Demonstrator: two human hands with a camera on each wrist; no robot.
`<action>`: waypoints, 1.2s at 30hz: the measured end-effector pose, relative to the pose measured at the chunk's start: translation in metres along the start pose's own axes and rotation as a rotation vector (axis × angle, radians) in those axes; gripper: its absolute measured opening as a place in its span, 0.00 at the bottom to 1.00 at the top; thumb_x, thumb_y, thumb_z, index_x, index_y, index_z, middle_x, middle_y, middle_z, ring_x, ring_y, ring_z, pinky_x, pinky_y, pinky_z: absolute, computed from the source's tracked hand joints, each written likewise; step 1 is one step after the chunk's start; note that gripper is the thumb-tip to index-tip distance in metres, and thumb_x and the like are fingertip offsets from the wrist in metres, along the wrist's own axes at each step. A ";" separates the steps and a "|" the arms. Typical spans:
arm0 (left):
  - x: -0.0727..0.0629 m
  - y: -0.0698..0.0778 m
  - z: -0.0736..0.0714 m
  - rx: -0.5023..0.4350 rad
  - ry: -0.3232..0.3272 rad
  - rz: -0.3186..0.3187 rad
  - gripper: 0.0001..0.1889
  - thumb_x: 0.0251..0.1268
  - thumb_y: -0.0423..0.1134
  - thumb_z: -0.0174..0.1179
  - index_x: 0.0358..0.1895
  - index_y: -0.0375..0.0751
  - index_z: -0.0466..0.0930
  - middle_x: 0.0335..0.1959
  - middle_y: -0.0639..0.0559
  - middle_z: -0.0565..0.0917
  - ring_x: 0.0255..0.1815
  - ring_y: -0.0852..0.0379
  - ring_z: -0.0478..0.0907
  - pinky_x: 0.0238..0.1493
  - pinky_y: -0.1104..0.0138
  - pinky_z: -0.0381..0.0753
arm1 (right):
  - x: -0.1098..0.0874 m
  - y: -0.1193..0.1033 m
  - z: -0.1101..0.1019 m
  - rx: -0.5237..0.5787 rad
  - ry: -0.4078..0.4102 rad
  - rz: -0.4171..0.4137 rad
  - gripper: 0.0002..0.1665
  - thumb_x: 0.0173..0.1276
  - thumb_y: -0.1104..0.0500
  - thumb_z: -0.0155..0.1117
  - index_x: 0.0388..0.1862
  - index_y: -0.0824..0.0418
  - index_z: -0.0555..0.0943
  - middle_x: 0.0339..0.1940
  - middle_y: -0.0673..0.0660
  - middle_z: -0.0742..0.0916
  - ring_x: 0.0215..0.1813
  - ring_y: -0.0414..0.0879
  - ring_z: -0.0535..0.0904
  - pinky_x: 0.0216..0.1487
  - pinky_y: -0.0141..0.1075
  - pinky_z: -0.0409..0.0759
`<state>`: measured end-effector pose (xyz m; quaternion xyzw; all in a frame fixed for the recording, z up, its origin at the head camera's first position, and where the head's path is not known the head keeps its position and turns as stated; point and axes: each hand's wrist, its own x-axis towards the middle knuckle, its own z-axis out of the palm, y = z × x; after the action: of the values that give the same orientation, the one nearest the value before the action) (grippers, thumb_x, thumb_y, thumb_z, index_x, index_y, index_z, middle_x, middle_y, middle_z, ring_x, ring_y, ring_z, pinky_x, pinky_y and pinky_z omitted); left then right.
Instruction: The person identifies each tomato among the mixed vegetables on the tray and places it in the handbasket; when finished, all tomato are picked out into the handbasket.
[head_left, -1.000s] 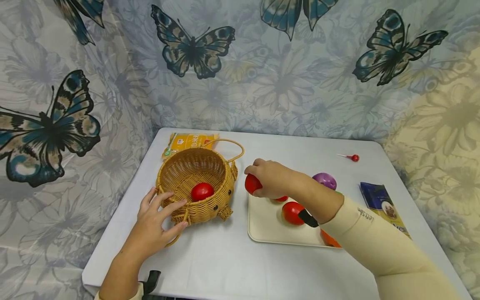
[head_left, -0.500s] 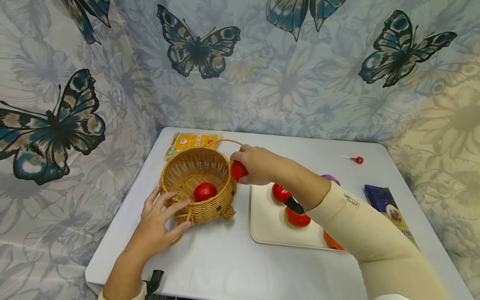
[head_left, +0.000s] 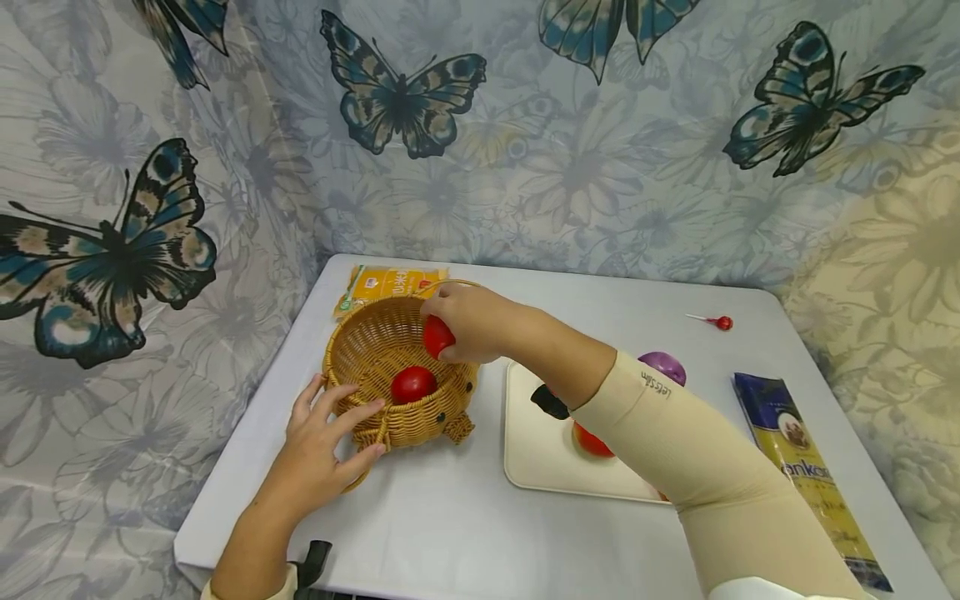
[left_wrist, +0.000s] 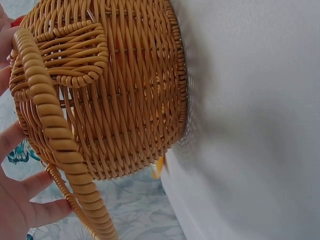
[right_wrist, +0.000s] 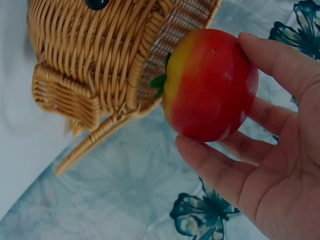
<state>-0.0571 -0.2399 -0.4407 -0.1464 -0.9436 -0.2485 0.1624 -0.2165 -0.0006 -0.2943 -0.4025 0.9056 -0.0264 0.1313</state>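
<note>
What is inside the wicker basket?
One red fruit lies inside the wicker basket. The right hand, gripping a second fruit, hides part of the interior; that area cannot be seen.

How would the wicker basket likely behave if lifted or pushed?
The wicker basket is probably fairly stiff, given its close weave, and likely light, being hollow. The near handle droops outward, so it may swing. The smooth, round red fruit inside could roll.
</note>
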 end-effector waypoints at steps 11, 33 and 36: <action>0.000 -0.001 0.001 -0.006 0.006 0.004 0.27 0.55 0.50 0.76 0.61 0.57 0.83 0.67 0.43 0.72 0.77 0.22 0.49 0.68 0.25 0.55 | 0.023 -0.009 0.019 0.005 -0.052 -0.004 0.38 0.67 0.48 0.73 0.73 0.50 0.72 0.70 0.60 0.76 0.59 0.52 0.81 0.56 0.40 0.85; 0.000 0.000 0.001 -0.013 0.005 0.002 0.28 0.55 0.50 0.77 0.62 0.57 0.83 0.67 0.43 0.72 0.77 0.22 0.48 0.69 0.26 0.54 | 0.011 0.004 0.017 -0.019 -0.049 0.011 0.39 0.69 0.45 0.71 0.76 0.49 0.70 0.75 0.60 0.72 0.70 0.57 0.74 0.70 0.48 0.76; 0.000 0.000 0.001 -0.010 -0.003 -0.007 0.28 0.55 0.50 0.76 0.62 0.57 0.83 0.68 0.42 0.72 0.78 0.22 0.47 0.68 0.25 0.54 | 0.002 0.014 0.013 -0.010 -0.039 0.036 0.40 0.68 0.46 0.72 0.76 0.49 0.70 0.73 0.58 0.73 0.69 0.55 0.75 0.70 0.48 0.76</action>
<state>-0.0572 -0.2396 -0.4411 -0.1440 -0.9431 -0.2536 0.1594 -0.2241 0.0080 -0.3093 -0.3871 0.9101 -0.0118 0.1474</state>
